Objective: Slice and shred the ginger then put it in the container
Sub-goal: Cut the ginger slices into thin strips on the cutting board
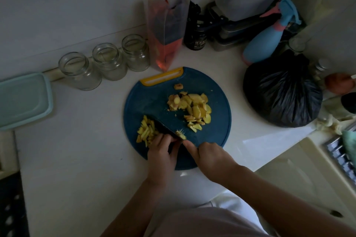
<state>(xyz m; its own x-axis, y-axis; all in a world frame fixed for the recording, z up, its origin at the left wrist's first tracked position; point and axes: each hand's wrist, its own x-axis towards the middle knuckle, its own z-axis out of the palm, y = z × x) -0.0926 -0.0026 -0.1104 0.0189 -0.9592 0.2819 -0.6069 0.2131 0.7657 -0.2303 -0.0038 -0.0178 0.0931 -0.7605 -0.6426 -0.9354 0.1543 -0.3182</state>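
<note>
A pale green lidded container (23, 100) sits at the far left, cut off by the picture's edge. Between it and the cutting board (150, 102) a wide stretch of white tabletop (86, 131) runs toward the near edge. Three glass jars (108, 61) stand in a row along the wall, at 10 o'clock from the board and apart from it. A tall plastic bag (165, 34) stands at the board's 12 o'clock, its base just beside the yellow handle (161, 79).

On the round blue board, the ginger shreds (146, 131) lie at 8 o'clock near the rim. The ginger slices (192, 107) are heaped toward 2 o'clock, with bare board between the two piles.

The left hand (161, 152) comes in at 6 o'clock, its fingers bent and their tips down on the near end of the shreds against the blade. I cannot tell whether they pinch any. The right hand (210, 158) grips the knife (165, 129), forefinger stretched along its back. The dark blade slants toward 10 o'clock, with a bit of ginger stuck to its side.

At 3 o'clock a tied black bag (283, 92) sits near the rim. A blue spray bottle (264, 44) and metal boxes (231, 32) crowd the corner at 1 o'clock. At 4 o'clock the tabletop ends at a sink (308, 179).
</note>
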